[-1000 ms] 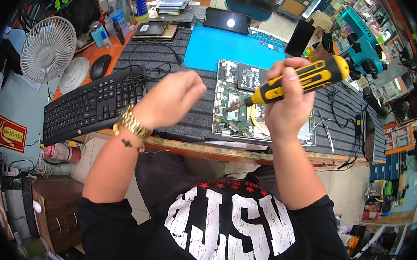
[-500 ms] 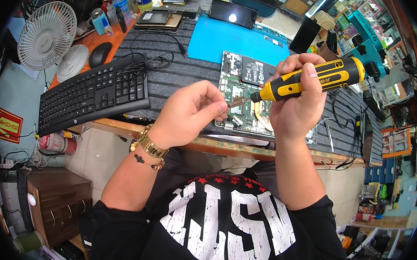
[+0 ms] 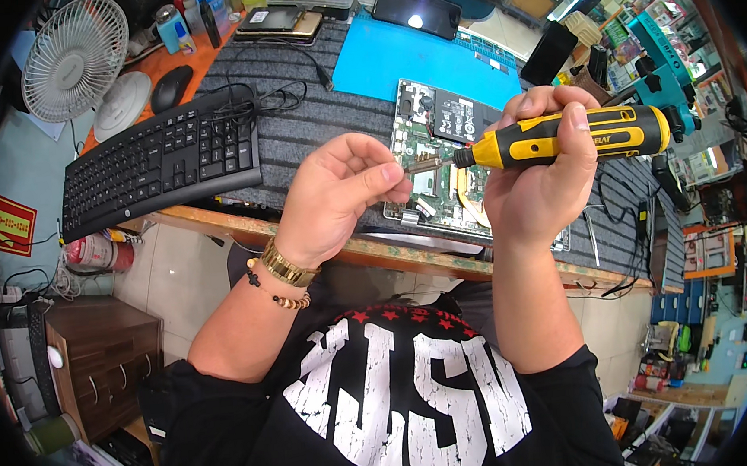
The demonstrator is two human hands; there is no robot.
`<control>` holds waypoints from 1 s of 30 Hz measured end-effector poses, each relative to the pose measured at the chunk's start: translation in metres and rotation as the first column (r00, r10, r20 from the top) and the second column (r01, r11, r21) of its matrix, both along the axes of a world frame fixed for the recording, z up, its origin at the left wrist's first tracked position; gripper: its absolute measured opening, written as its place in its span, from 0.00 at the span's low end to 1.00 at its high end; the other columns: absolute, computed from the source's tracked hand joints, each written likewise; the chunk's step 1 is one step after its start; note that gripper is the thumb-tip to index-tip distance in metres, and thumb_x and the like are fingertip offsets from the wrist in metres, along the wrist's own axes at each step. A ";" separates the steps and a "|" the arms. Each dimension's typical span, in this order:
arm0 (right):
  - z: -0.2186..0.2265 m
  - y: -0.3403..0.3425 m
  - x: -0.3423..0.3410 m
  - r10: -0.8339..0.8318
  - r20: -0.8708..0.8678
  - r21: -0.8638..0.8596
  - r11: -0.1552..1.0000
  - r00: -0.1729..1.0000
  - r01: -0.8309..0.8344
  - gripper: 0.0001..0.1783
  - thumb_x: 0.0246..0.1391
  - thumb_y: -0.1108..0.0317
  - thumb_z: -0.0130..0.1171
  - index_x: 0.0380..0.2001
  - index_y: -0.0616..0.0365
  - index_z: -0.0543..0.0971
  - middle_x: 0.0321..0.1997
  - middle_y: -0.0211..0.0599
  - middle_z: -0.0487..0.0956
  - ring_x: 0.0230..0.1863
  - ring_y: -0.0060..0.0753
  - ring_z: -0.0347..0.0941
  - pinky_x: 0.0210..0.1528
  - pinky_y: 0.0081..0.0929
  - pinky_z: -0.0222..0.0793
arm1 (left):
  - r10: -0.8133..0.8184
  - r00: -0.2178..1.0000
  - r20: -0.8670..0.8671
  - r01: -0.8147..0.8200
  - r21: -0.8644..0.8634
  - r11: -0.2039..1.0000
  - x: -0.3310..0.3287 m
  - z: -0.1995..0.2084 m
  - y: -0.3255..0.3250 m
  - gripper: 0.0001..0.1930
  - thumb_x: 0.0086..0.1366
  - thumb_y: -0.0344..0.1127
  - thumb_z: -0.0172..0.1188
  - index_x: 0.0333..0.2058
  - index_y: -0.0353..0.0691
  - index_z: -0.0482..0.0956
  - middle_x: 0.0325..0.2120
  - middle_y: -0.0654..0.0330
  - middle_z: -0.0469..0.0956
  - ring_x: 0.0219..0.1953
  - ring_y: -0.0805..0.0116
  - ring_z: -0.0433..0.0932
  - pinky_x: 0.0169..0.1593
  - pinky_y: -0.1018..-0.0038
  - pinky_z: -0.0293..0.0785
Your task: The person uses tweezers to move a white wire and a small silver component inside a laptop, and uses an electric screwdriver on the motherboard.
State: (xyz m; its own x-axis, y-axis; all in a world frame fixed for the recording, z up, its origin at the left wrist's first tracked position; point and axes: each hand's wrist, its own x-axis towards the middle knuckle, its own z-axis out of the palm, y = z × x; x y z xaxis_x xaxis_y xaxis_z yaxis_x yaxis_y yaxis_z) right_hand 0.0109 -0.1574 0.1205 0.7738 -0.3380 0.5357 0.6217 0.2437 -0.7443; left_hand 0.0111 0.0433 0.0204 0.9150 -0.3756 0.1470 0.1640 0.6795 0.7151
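In my right hand [image 3: 531, 200] is a yellow-and-black electric screwdriver [image 3: 631, 131], held almost level with its black nose toward the left. My left hand [image 3: 328, 197] is closed in a pinch, thumb against forefinger, on a thin brownish metal piece [image 3: 423, 165] that looks like a screwdriver bit. That piece points at the screwdriver's nose; whether they touch, I cannot tell. Below both hands lies a laptop with its bottom cover off [image 3: 428, 201], showing a green circuit board and a black battery [image 3: 459, 116]. My right hand hides part of the laptop.
A blue mat [image 3: 414, 70] with a dark phone [image 3: 416, 11] lies beyond the laptop. At left are a black keyboard [image 3: 165, 161], a mouse [image 3: 171, 89] and a white fan [image 3: 75, 59]. Cables [image 3: 613, 194] run over the ribbed grey table cover at right; a teal stand [image 3: 665, 65] rises there.
The screwdriver has shifted slightly right and come closer to level. My left hand keeps its pinch on the metal piece. The whole view has shifted a little.
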 end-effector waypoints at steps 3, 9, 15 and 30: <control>0.000 0.000 0.001 -0.025 0.005 -0.020 0.999 1.000 0.026 0.16 0.77 0.55 0.56 0.54 0.56 0.72 0.41 0.40 0.76 0.38 0.34 0.74 0.39 0.35 0.79 | 0.015 1.000 -0.026 -0.016 -0.053 0.998 -0.002 -0.002 -0.003 0.03 0.80 0.27 0.66 0.48 0.38 0.82 0.39 0.58 0.89 0.43 0.67 0.90 0.52 0.67 0.89; 0.000 -0.001 0.003 -0.073 0.019 -0.048 0.996 0.997 0.073 0.18 0.76 0.53 0.58 0.54 0.56 0.73 0.41 0.40 0.76 0.38 0.34 0.73 0.38 0.34 0.77 | 0.006 0.998 -0.066 -0.013 -0.106 0.994 -0.001 -0.005 -0.007 0.06 0.79 0.28 0.69 0.49 0.36 0.83 0.42 0.57 0.89 0.45 0.65 0.91 0.52 0.67 0.90; -0.002 0.003 0.004 -0.068 0.068 0.009 0.998 0.995 0.067 0.15 0.70 0.60 0.63 0.49 0.60 0.74 0.38 0.41 0.81 0.39 0.32 0.76 0.43 0.31 0.76 | 0.016 0.995 -0.095 -0.030 -0.153 0.988 -0.003 -0.010 -0.013 0.06 0.79 0.29 0.69 0.49 0.36 0.83 0.41 0.57 0.89 0.44 0.64 0.90 0.53 0.64 0.89; -0.022 0.011 -0.007 0.045 0.020 -0.377 0.926 0.999 -0.034 0.16 0.70 0.67 0.67 0.53 0.63 0.75 0.39 0.39 0.79 0.41 0.27 0.75 0.47 0.28 0.73 | 0.035 0.691 0.722 -0.671 0.623 0.403 -0.005 -0.002 0.016 0.17 0.71 0.33 0.74 0.54 0.32 0.86 0.43 0.56 0.90 0.46 0.61 0.86 0.50 0.67 0.81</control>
